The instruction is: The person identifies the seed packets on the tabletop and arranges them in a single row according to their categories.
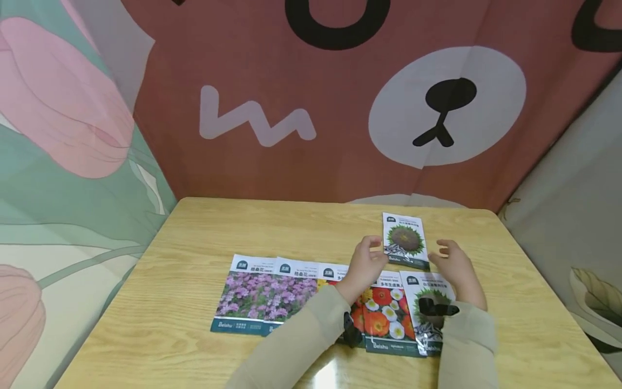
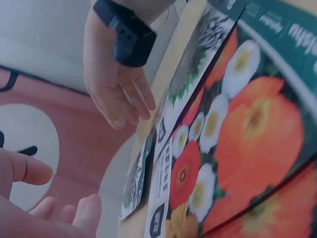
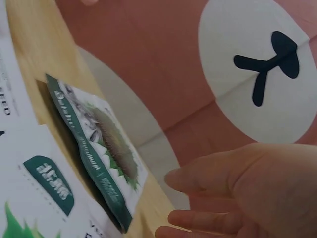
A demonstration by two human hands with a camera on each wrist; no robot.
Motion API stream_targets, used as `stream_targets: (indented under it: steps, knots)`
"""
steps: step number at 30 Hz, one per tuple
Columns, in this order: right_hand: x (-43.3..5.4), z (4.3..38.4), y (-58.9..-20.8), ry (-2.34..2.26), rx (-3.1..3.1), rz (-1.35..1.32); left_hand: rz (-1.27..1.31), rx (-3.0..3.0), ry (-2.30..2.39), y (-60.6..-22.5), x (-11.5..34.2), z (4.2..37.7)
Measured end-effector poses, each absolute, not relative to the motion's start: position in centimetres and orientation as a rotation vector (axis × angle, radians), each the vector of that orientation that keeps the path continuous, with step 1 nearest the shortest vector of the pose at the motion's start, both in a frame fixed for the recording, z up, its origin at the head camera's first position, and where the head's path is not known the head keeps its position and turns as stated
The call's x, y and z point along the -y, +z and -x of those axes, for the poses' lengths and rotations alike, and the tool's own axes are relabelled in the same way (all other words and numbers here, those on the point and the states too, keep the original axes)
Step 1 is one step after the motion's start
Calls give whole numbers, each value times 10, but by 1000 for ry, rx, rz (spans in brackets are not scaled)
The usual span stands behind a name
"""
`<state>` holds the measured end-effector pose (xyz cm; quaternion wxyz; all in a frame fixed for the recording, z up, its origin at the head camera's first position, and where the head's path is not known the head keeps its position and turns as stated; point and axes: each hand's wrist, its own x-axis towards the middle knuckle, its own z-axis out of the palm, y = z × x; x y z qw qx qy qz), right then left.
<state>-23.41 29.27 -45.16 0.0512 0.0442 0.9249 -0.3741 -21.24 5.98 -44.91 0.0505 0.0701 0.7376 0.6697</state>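
Note:
A sunflower seed packet [image 1: 404, 237] lies flat at the back of the table, between my two hands. My left hand [image 1: 365, 265] is at its left side, fingers loosely bent and holding nothing. On its other side is my right hand [image 1: 457, 267], also holding nothing, fingers loosely bent. In the right wrist view the packet [image 3: 101, 148] lies apart from the right hand [image 3: 257, 191]. Nearer me, a second sunflower packet [image 1: 421, 286] lies partly under the right wrist. Beside it is a packet with red and white poppies [image 1: 389, 313].
Left of the poppies, another poppy packet [image 1: 324, 274] is mostly hidden by my left arm. Two purple-flower packets [image 1: 243, 294] [image 1: 295, 286] overlap at the row's left end. Behind the wooden table [image 1: 160, 302] hangs a brown curtain [image 1: 252, 173] with a bear face.

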Motion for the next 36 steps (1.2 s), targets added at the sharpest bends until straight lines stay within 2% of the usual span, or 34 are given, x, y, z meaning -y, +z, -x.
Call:
stream_targets:
  steps: [11, 27, 36]
  knots:
    - [-284, 254, -452, -993, -2809, -80, 88, -2051, 2069, -459, -59, 233]
    - [-288, 281, -456, -863, -2777, 95, 78, -1981, 2026, -470, -64, 250]
    - [-294, 287, -455, -1084, -2627, -43, 94, -1969, 1995, -469, -64, 252]
